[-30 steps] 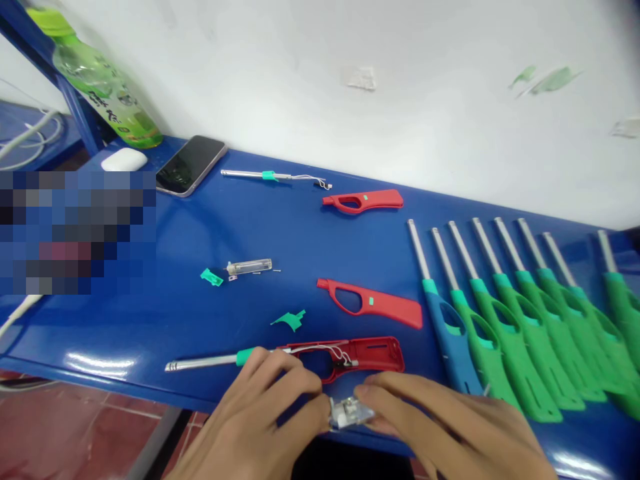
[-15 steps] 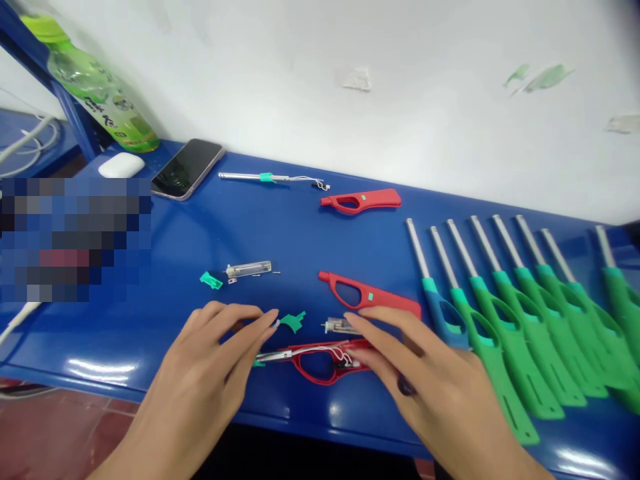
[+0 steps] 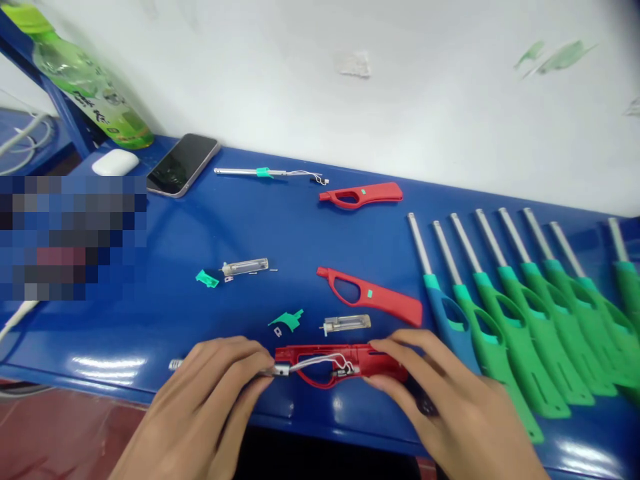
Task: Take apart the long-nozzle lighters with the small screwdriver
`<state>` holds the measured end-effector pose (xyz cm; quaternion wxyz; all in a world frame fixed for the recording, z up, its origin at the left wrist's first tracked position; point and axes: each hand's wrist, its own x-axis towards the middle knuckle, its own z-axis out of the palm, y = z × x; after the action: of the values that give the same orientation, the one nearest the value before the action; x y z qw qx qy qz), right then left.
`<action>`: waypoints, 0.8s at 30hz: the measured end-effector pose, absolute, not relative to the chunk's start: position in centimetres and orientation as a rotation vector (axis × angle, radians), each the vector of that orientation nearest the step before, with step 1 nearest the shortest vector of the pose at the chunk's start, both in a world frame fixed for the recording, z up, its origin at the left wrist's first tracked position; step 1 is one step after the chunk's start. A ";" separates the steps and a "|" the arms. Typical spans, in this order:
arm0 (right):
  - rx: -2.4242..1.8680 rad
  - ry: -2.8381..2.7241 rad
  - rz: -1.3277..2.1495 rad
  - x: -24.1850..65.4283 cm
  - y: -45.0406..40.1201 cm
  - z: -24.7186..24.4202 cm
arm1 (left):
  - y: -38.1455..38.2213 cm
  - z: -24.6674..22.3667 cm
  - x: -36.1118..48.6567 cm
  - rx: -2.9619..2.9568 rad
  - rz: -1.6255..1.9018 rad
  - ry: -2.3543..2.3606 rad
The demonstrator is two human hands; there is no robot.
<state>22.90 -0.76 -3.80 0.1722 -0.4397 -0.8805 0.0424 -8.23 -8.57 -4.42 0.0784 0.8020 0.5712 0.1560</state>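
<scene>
My left hand [image 3: 215, 387] is closed on the metal tube [image 3: 283, 370] of a lighter, its fingers hiding the tube's middle; the tip sticks out on the left. White wires run from the tube into an open red lighter shell half [image 3: 367, 360]. My right hand [image 3: 440, 393] pinches the handle end of that shell half. Just above it lie a clear fuel tank [image 3: 346, 324], a green trigger [image 3: 290, 321] and a small pale part [image 3: 278, 331]. Farther up rests the other red shell half [image 3: 370, 294].
Several green lighters [image 3: 520, 333] and a blue one [image 3: 453, 323] lie at right. Another tank [image 3: 245, 267], green trigger [image 3: 207, 279], wired tube [image 3: 265, 173] and red shell [image 3: 365, 195] lie farther back. Phone [image 3: 184, 165], white case [image 3: 115, 163] and bottle [image 3: 95, 93] stand or lie at left.
My left hand has put down the small pale part beside the green trigger and moved down onto the metal tube. My right hand has left the clear tank and moved to the red shell half.
</scene>
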 end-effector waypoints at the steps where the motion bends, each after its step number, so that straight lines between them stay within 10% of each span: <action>1: -1.255 -2.491 0.129 22.8 -0.7 -3.7 | -8.7 -4.3 -8.2 2.396 0.415 1.698; 24: -1.223 -2.486 0.076 22.9 -0.7 -4.5 | -2.6 0.6 -6.6 2.459 0.824 1.662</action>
<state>22.87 -0.74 -4.51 0.1838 -0.4339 -0.8816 0.0269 -6.61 -2.63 0.59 0.0305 0.7979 0.5394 0.2675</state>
